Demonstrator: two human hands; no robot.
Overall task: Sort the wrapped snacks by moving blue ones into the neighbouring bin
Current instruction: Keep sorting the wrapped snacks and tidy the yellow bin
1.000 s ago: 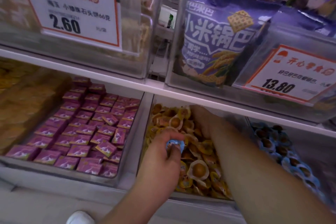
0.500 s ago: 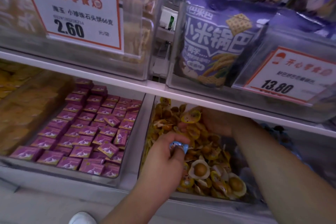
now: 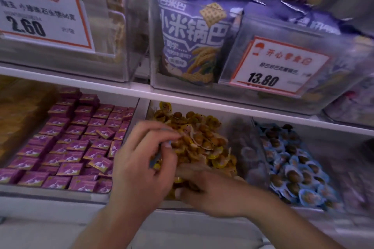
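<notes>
Both hands have shifted since the earlier frames: the right hand (image 3: 210, 190), which was reaching into the far end of the yellow bin, has come back to the near edge, and the left hand (image 3: 141, 159), which was plainly pinching a blue-wrapped snack, now hangs over the near-left part of the same bin with its fingers curled. Motion blur hides whether that blue piece is still pinched; only a small bluish fleck shows beside the palm, so I cannot tell. The right hand lies low across the near end of the yellow snacks (image 3: 202, 139), fingers bent and dug into the pile, though whether they have closed on any piece is not clear either. The middle bin (image 3: 146, 107) holds a heap that reads almost wholly yellow from this view, and no stray blue wrapper stands out on its surface. The neighbouring bin on the right holds the blue snacks (image 3: 293, 168), well heaped, with a clear divider between the two. To the far left lie purple packets (image 3: 66, 147), untouched by either hand. Judging from this, the sorting looks well advanced but not finished: the hands are searching the yellow heap, and any blue piece in hand is not yet across the divider.
</notes>
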